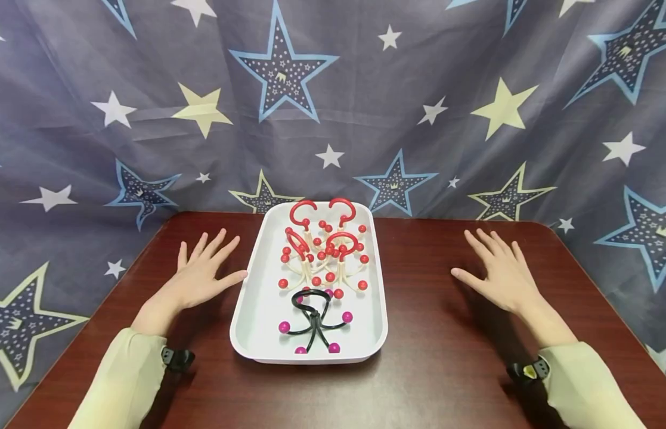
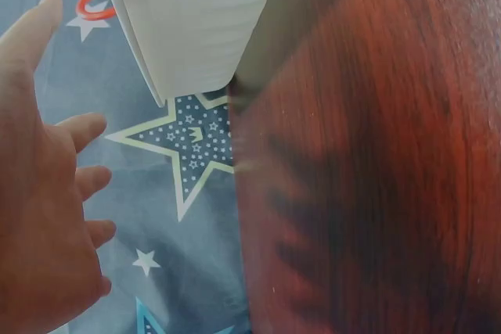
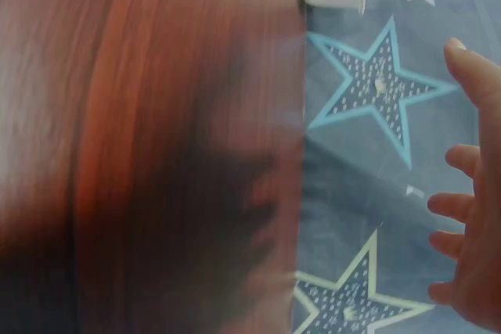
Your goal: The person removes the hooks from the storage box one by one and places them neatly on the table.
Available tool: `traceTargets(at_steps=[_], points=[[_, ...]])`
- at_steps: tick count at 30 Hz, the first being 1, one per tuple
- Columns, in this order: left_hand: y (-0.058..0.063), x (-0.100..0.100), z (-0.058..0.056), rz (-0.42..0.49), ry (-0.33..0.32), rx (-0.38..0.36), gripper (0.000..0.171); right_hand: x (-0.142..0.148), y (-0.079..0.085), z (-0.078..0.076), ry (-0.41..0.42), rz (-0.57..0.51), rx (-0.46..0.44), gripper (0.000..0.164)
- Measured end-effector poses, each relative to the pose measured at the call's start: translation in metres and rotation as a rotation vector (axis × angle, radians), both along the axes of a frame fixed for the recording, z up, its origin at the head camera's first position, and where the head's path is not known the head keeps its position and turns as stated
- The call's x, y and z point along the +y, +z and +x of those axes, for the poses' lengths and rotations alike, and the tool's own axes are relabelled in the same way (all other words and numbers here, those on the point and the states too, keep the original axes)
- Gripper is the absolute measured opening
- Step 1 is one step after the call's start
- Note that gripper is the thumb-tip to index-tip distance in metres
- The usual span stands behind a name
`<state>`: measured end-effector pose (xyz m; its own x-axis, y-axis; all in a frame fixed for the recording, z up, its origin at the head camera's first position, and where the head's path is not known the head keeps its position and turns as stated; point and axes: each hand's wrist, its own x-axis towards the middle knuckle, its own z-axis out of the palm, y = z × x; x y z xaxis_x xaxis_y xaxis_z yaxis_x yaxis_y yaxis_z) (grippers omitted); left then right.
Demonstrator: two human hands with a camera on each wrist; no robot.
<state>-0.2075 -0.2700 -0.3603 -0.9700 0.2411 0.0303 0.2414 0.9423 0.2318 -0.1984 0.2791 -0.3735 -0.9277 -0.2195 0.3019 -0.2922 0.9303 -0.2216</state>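
Note:
A white tray [image 1: 263,325] holds several claw-like massagers with bent handles and ball-tipped prongs. At its near end lies a black massager [image 1: 314,319] with magenta balls. Behind it crowd several red-handled massagers [image 1: 341,262] with cream prongs and red balls; their prongs overlap. My left hand [image 1: 201,277] is left of the tray, fingers straight and spread, holding nothing. Its thumb tip comes close to the tray's left rim; the left wrist view shows a gap. Well to the right of the tray, my right hand [image 1: 499,271] is spread, palm down, with nothing in it.
Both hands are above a dark red-brown wooden table [image 1: 429,369], where their shadows fall. A grey cloth [image 1: 359,119] printed with stars hangs behind the table and along its sides. Each wrist wears a black strap.

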Motion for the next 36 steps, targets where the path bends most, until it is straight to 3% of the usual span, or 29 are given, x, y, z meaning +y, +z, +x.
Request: traceTargets(at_steps=[8, 15, 22, 32, 36], points=[[-0.004, 0.002, -0.001, 0.058, -0.030, 0.025, 0.081, -0.024, 0.006, -0.001, 0.065, 0.031, 0.046, 0.077], [-0.013, 0.003, -0.006, 0.176, -0.069, 0.054, 0.075, -0.048, 0.010, 0.001, 0.131, 0.050, 0.065, 0.072], [-0.021, 0.006, -0.007, 0.241, -0.044, 0.022, 0.074, -0.076, 0.014, 0.005, 0.190, 0.069, 0.104, 0.068], [-0.029, 0.010, -0.007, 0.469, 0.000, 0.009, 0.065, -0.114, 0.019, 0.008, 0.278, -0.009, 0.128, 0.051], [-0.035, 0.009, -0.008, 0.601, -0.015, -0.045, 0.063, -0.126, 0.020, 0.008, 0.308, -0.065, 0.131, 0.038]])
